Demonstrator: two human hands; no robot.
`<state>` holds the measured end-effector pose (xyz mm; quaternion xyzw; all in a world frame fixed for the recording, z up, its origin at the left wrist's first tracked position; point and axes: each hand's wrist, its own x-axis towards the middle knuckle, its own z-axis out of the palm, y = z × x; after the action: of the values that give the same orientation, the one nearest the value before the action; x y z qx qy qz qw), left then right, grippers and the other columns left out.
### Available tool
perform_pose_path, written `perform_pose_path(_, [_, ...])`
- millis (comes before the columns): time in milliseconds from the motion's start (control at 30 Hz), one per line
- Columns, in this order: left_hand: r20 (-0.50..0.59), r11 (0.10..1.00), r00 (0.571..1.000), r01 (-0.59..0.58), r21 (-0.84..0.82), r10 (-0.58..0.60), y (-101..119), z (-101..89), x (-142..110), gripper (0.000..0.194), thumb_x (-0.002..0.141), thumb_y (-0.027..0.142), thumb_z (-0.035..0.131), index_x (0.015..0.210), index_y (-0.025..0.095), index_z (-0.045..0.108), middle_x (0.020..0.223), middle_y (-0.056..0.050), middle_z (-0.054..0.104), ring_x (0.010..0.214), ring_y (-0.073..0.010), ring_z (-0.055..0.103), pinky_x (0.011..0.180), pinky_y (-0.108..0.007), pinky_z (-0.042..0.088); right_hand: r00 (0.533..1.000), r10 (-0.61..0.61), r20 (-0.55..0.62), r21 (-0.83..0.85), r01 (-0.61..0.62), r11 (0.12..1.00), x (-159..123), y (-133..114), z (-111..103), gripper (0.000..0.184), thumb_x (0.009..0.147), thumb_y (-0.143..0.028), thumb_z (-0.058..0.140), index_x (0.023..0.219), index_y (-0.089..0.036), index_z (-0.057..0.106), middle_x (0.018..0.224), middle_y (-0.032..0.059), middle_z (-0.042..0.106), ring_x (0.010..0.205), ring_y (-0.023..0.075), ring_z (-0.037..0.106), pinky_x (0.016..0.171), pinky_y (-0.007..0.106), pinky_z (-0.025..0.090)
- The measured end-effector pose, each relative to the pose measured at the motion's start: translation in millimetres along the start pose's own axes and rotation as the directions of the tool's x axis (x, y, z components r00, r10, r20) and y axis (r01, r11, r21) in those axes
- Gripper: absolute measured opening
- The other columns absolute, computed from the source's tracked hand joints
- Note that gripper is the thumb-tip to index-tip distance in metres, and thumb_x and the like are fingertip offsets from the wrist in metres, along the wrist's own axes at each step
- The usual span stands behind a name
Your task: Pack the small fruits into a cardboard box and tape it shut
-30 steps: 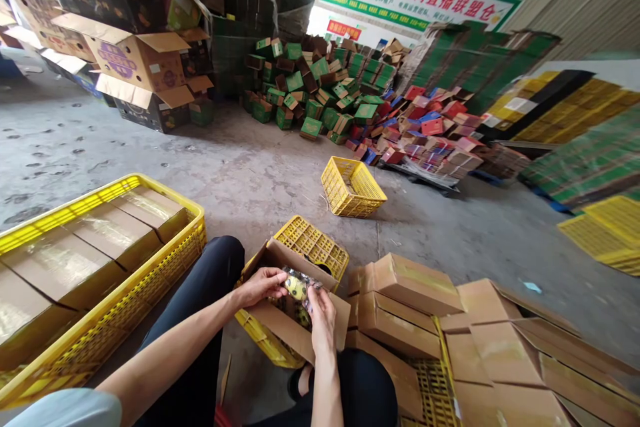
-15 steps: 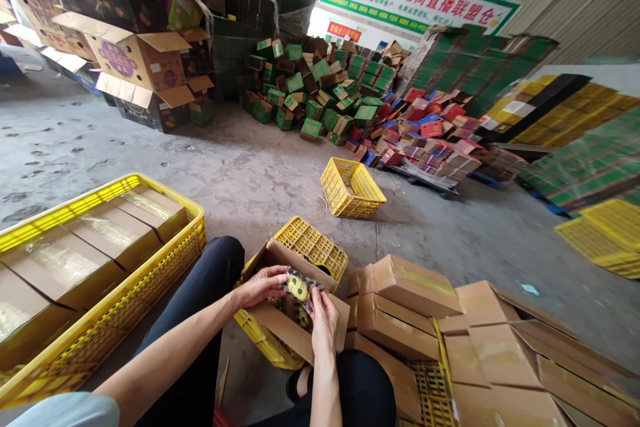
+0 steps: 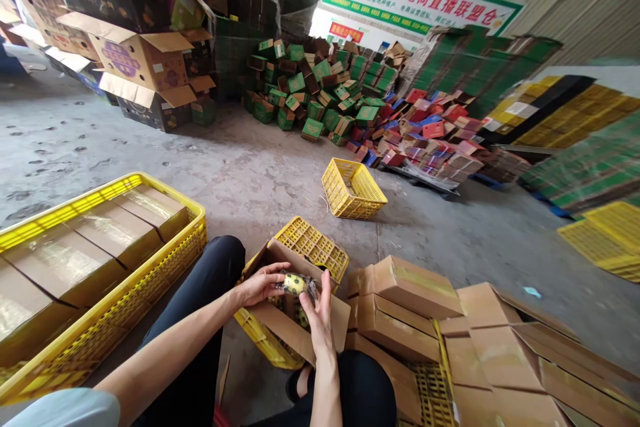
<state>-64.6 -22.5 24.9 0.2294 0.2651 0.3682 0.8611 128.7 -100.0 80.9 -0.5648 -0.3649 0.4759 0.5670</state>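
Both hands meet over an open cardboard box (image 3: 280,330) that rests on a yellow crate (image 3: 313,245) between my knees. A small yellow packet in clear wrap (image 3: 295,283) sits between them. My left hand (image 3: 261,283) pinches the packet's left end with bent fingers. My right hand (image 3: 318,315) presses against its right side, fingers stretched upward. More wrapped pieces lie dark inside the box beneath the packet.
A big yellow crate (image 3: 165,267) of taped cartons stands at my left. Folded cardboard boxes (image 3: 410,307) pile up at my right. A small yellow basket (image 3: 353,188) sits on the concrete floor ahead, before heaps of green boxes (image 3: 310,90) and red boxes (image 3: 433,130).
The packet has turned between my hands and now lies more on its side. My right hand's fingers have straightened upward along it. My left hand has stayed in place.
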Motion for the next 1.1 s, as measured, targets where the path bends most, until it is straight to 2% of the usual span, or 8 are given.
perform_pose_path(100, [-0.028, 1.0, 0.999, 0.026, -0.004, -0.026, -1, -1.5, 1, 0.059, 0.081, 0.018, 0.088, 0.136, 0.017, 0.067, 0.116, -0.011, 0.072, 0.09, -0.0179, 0.075, 0.075, -0.024, 0.061, 0.994, -0.034, 0.108, -0.103, 0.045, 0.994, -4, -4, 0, 0.084, 0.069, -0.042, 0.094, 0.147, -0.039, 0.061, 0.176, -0.0003, 0.021, 0.158, 0.0317, 0.031, 0.11, 0.04, 0.053])
perform_pose_path(200, [-0.033, 0.999, 0.999, 0.03, 0.022, -0.029, -3, -2.5, 2, 0.057, 0.082, 0.025, 0.088, 0.135, 0.018, 0.067, 0.118, -0.012, 0.071, 0.09, -0.0192, 0.075, 0.075, -0.026, 0.061, 0.989, -0.042, 0.141, -0.149, 0.064, 0.987, -3, -5, -1, 0.059, 0.072, -0.044, 0.091, 0.128, -0.033, 0.076, 0.168, 0.0053, 0.041, 0.151, 0.0336, 0.043, 0.11, 0.042, 0.053])
perform_pose_path(367, [0.069, 0.997, 0.997, 0.033, 0.064, -0.037, -2, 0.1, -3, 0.061, 0.089, 0.054, 0.08, 0.141, 0.025, 0.065, 0.129, -0.012, 0.067, 0.088, -0.0192, 0.076, 0.08, -0.033, 0.062, 1.0, 0.029, 0.011, -0.09, -0.028, 0.996, 6, 2, -3, 0.056, 0.07, -0.056, 0.089, 0.114, -0.023, 0.083, 0.13, 0.0114, 0.076, 0.12, 0.0324, 0.07, 0.1, 0.042, 0.059])
perform_pose_path(500, [0.156, 0.987, 0.988, -0.023, 0.161, -0.003, -2, 4.6, -6, 0.074, 0.081, 0.039, 0.091, 0.148, 0.032, 0.06, 0.138, -0.012, 0.065, 0.105, -0.0238, 0.074, 0.088, -0.036, 0.059, 0.984, 0.131, -0.124, -0.005, -0.132, 0.991, 12, 13, -6, 0.061, 0.063, -0.062, 0.091, 0.107, -0.019, 0.084, 0.108, 0.0104, 0.082, 0.09, 0.0277, 0.077, 0.076, 0.036, 0.065])
perform_pose_path(700, [0.198, 0.957, 0.972, -0.173, 0.233, 0.127, -8, 6.7, -3, 0.068, 0.073, 0.031, 0.097, 0.134, 0.018, 0.071, 0.132, -0.013, 0.071, 0.116, -0.0265, 0.069, 0.098, -0.031, 0.051, 0.958, 0.228, -0.174, -0.011, -0.234, 0.972, 12, 21, -8, 0.061, 0.062, -0.071, 0.088, 0.09, -0.017, 0.081, 0.08, 0.0088, 0.081, 0.064, 0.0236, 0.075, 0.051, 0.029, 0.058])
perform_pose_path(867, [0.147, 0.949, 0.983, -0.149, 0.279, 0.111, -4, 9.7, -3, 0.064, 0.074, 0.04, 0.096, 0.128, 0.017, 0.073, 0.123, -0.013, 0.073, 0.103, -0.0247, 0.071, 0.084, -0.029, 0.054, 0.958, 0.224, -0.178, -0.137, -0.25, 0.959, 7, 17, -7, 0.062, 0.07, -0.078, 0.078, 0.089, -0.019, 0.078, 0.067, 0.0055, 0.077, 0.049, 0.0206, 0.068, 0.039, 0.027, 0.046])
perform_pose_path(1000, [0.161, 0.921, 0.983, -0.144, 0.361, 0.09, 23, 22.8, 7, 0.054, 0.073, 0.04, 0.096, 0.115, 0.015, 0.075, 0.111, -0.012, 0.074, 0.096, -0.0236, 0.071, 0.08, -0.029, 0.055, 0.979, 0.16, -0.128, -0.164, -0.18, 0.97, 8, 12, -10, 0.062, 0.075, -0.08, 0.073, 0.093, -0.02, 0.076, 0.051, 0.0005, 0.066, 0.043, 0.0184, 0.061, 0.041, 0.027, 0.042])
perform_pose_path(1100, [0.206, 0.88, 0.977, -0.15, 0.45, 0.061, 54, 33.0, 18, 0.067, 0.071, 0.037, 0.097, 0.129, 0.017, 0.07, 0.103, -0.01, 0.074, 0.093, -0.0231, 0.07, 0.079, -0.031, 0.056, 0.991, 0.117, -0.069, -0.092, -0.123, 0.988, 11, 9, -10, 0.063, 0.071, -0.079, 0.077, 0.098, -0.022, 0.075, 0.051, -0.0013, 0.065, 0.044, 0.0173, 0.058, 0.042, 0.027, 0.041])
